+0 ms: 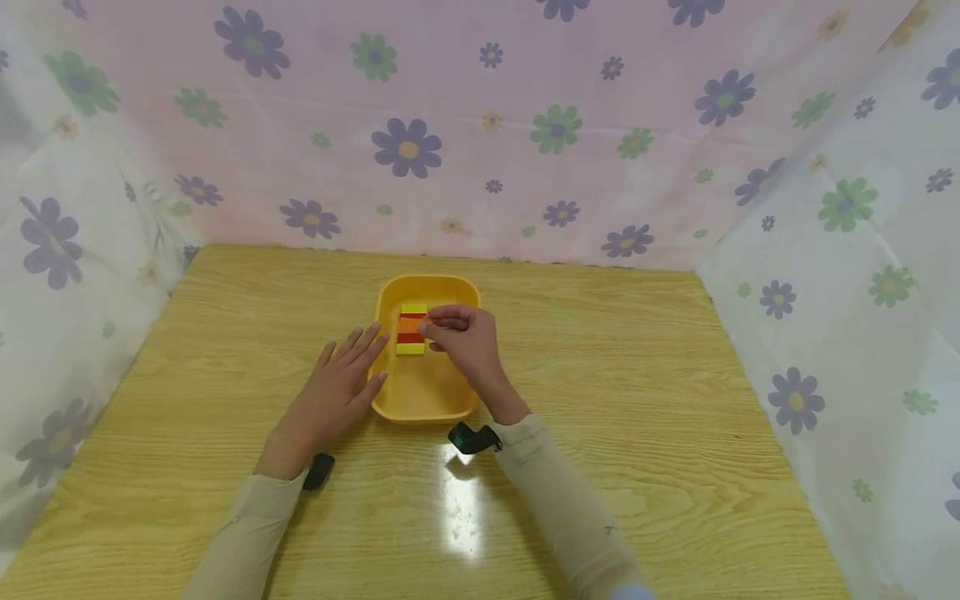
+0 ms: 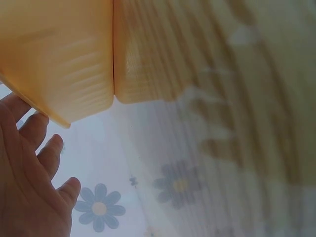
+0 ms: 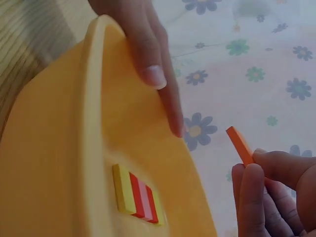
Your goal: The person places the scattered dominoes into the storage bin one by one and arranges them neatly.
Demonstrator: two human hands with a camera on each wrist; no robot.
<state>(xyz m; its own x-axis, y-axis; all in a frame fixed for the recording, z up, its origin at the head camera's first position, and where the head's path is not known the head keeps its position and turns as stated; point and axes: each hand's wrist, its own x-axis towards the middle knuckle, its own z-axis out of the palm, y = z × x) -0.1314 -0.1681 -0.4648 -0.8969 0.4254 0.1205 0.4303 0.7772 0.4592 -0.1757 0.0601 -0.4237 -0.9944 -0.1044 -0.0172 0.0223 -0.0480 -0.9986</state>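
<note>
The tub (image 1: pixel 431 390) looks like smooth plastic with soft shine, the blocks (image 1: pixel 410 338) inside it seem smooth and matt, the table (image 1: pixel 600 375) under it shows glossy wood grain, and the flowered sheet (image 1: pixel 450 92) behind it appears thin and slightly creased.

Two flat rectangular yellow blocks (image 3: pixel 124 191), two flat red blocks (image 3: pixel 136 196), one flat pink block (image 3: pixel 144 200) and one flat orange block (image 3: pixel 239 144) made six — alongside one rounded yellow-orange plastic tub (image 1: pixel 431 398), one wood-grain table (image 1: pixel 637 375), two black wrist-worn devices (image 1: pixel 318 472) and two bare hands (image 1: pixel 334 392).
</note>
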